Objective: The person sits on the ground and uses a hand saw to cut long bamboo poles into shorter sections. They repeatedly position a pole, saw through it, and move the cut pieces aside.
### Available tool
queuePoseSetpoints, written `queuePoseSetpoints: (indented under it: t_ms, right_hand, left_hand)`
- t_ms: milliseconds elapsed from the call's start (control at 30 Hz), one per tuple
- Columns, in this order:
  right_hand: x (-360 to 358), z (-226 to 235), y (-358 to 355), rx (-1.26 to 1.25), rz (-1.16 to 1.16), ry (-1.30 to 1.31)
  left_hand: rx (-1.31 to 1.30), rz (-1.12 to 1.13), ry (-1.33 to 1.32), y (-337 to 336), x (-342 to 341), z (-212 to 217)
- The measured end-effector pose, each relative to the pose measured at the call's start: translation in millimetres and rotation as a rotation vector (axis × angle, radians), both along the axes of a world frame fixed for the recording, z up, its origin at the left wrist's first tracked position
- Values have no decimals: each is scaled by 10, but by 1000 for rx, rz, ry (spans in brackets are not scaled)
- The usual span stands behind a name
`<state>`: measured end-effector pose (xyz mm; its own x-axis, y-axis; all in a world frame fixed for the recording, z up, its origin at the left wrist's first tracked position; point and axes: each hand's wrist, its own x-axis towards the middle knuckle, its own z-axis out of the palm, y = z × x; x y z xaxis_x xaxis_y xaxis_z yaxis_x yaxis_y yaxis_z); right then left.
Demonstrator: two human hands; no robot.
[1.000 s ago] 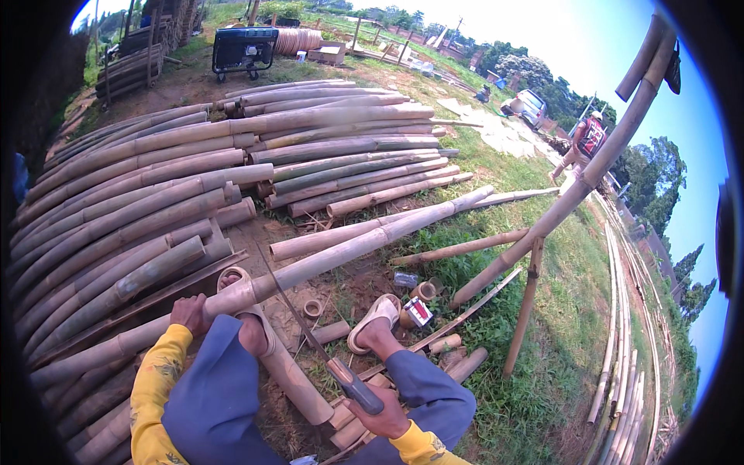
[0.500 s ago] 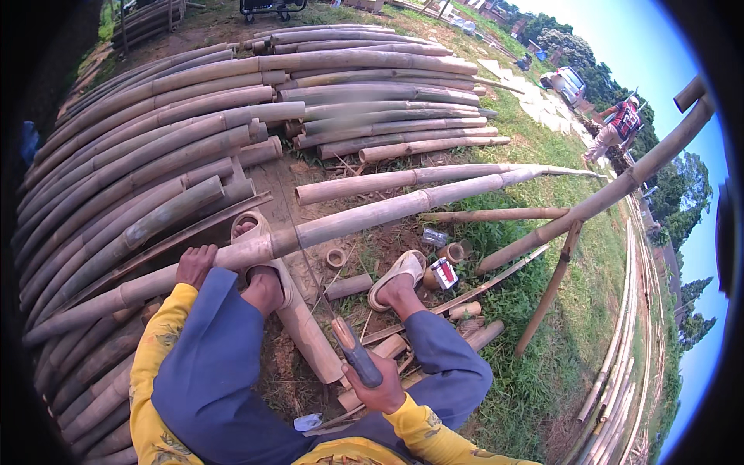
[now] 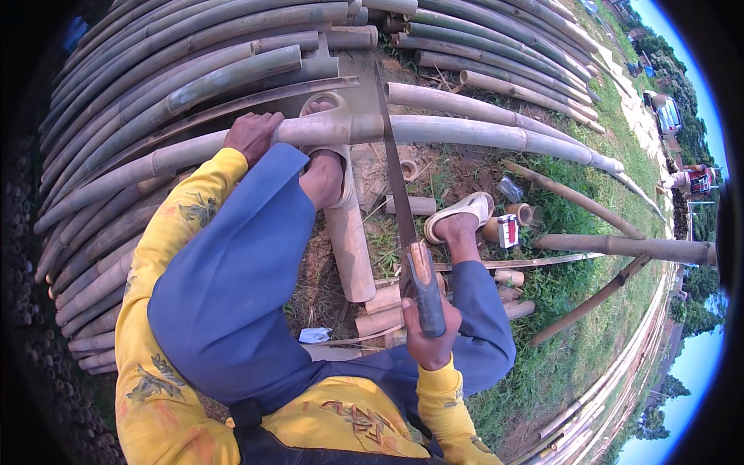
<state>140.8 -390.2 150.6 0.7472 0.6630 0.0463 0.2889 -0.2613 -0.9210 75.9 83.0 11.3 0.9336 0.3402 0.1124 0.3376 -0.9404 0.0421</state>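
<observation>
A long bamboo pole (image 3: 465,133) runs across in front of me, crossing my sandaled left foot. My left hand (image 3: 253,138) is closed around it at my left knee. My right hand (image 3: 434,332) grips the dark, rounded handle of a hand saw (image 3: 400,190). The saw's long, narrow blade points away from me and crosses the pole just right of my left foot. Whether its teeth are in a cut, I cannot tell. A short thick bamboo piece (image 3: 350,252) lies below the pole, between my feet.
Stacked bamboo poles (image 3: 194,74) fill the left and far side. Another pole (image 3: 457,101) lies just beyond mine. Bamboo offcuts (image 3: 411,205), a red-and-white box (image 3: 508,231) and a clear container (image 3: 509,188) lie near my right foot. A bamboo frame (image 3: 620,246) stands right; a person (image 3: 692,180) is far off.
The view has turned, so the scene sits differently in it. The saw still lies across the pole in my right hand. My left hand keeps its hold on the pole.
</observation>
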Motion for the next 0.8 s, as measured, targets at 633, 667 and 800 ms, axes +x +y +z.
queuePoseSetpoints:
  t_ms: [633, 667, 800]
  right_hand:
    - [568, -387, 762, -8, -47, 70]
    - [560, -398, 759, -9, -47, 60]
    - [-359, -411, -401, -23, -66, -11]
  left_hand:
    - [-86, 52, 63, -265, 313, 233]
    - [-107, 53, 95, -239, 311, 272]
    - [-140, 92, 100, -212, 142, 252]
